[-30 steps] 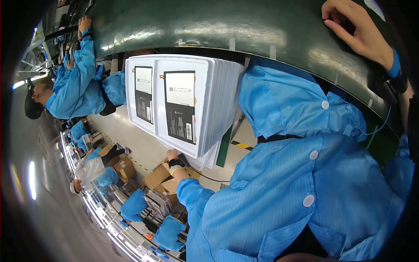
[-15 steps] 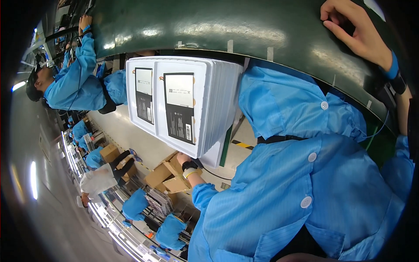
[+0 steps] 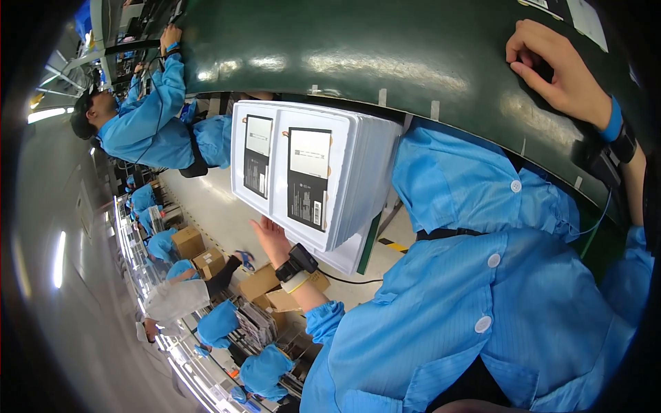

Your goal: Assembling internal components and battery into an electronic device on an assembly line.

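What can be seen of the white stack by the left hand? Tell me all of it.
The white stack looks like flat, thin boxes or trays piled together, their layered edges showing along one side. Its broad face carries two side-by-side panels, each with a dark-and-white printed label. It sits tilted in the view, its far edge against the dark green belt. The left hand touches its near edge with outstretched fingers.
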Motion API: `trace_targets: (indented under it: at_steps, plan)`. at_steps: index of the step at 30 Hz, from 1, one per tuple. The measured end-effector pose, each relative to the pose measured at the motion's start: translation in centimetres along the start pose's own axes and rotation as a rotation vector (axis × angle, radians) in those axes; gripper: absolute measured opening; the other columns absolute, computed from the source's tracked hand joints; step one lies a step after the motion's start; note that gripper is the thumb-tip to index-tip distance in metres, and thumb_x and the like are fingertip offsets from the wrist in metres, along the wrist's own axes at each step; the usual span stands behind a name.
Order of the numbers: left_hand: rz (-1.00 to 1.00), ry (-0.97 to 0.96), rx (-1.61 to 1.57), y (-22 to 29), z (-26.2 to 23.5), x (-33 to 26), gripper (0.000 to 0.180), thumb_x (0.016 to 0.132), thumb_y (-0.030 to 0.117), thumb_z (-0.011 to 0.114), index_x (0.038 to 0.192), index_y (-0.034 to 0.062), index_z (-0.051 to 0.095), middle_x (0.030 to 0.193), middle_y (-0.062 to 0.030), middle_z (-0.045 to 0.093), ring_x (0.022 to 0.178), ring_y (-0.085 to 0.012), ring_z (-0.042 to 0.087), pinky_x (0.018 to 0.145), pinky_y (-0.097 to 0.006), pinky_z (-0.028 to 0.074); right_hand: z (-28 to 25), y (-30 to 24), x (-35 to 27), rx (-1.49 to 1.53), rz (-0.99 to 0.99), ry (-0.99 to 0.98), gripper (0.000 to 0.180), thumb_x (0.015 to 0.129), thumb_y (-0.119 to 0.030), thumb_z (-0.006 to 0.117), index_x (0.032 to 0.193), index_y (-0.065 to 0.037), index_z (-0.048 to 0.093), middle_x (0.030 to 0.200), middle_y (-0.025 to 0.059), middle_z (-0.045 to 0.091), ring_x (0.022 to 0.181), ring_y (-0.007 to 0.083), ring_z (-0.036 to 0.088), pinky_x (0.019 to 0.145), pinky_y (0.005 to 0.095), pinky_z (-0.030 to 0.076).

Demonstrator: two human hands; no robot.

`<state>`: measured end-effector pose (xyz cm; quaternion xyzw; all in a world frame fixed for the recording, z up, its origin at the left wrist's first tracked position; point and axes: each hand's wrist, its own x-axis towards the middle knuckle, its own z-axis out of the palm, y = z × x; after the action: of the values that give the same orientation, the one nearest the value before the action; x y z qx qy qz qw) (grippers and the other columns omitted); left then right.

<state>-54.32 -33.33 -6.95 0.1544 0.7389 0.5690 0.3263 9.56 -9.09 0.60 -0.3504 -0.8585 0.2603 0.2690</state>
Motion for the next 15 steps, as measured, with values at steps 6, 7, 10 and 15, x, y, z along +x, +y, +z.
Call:
trace_targets:
  at_steps: [6,7,10,15]
  plan:
    - [0.095,-0.124,0.289,3.4,3.5,-1.5,0.044,0.108,0.033,0.052,0.127,-0.0064,0.055,0.119,-0.0147,0.066,0.106,-0.0213,0.064,0.094,-0.034,0.049,0.3,0.3,0.1,0.025,-0.056,0.056,0.013,0.085,0.003,0.064,0.092,-0.003,0.054,0.086,0.0067,0.046,0.069,0.019,0.044,0.062,0.0324,0.039]
    - [0.038,-0.114,0.314,3.6,3.6,-1.7,0.046,0.108,0.028,0.051,0.136,-0.0082,0.051,0.125,-0.0153,0.065,0.113,-0.0213,0.062,0.098,-0.034,0.047,0.2,0.3,0.0,0.004,-0.072,0.053,0.013,0.085,0.002,0.064,0.092,-0.003,0.054,0.085,0.0069,0.047,0.069,0.0191,0.046,0.063,0.0322,0.04]
    - [0.071,-0.058,0.415,4.1,4.0,-1.7,0.041,0.107,0.024,0.049,0.131,-0.0087,0.054,0.118,-0.0142,0.066,0.103,-0.0192,0.062,0.092,-0.032,0.047,-0.1,0.0,0.0,-0.007,-0.065,0.06,0.013,0.084,0.002,0.064,0.091,-0.003,0.054,0.084,0.0076,0.047,0.07,0.0203,0.047,0.064,0.0333,0.041]
    - [0.042,-0.016,0.717,6.6,4.7,-2.4,0.039,0.106,0.022,0.048,0.128,-0.0092,0.057,0.112,-0.0124,0.066,0.097,-0.0163,0.058,0.086,-0.03,0.045,0.3,0.3,-0.2,-0.009,-0.079,0.085,0.013,0.084,0.002,0.064,0.09,-0.002,0.054,0.084,0.0082,0.049,0.07,0.0217,0.049,0.064,0.0342,0.042]
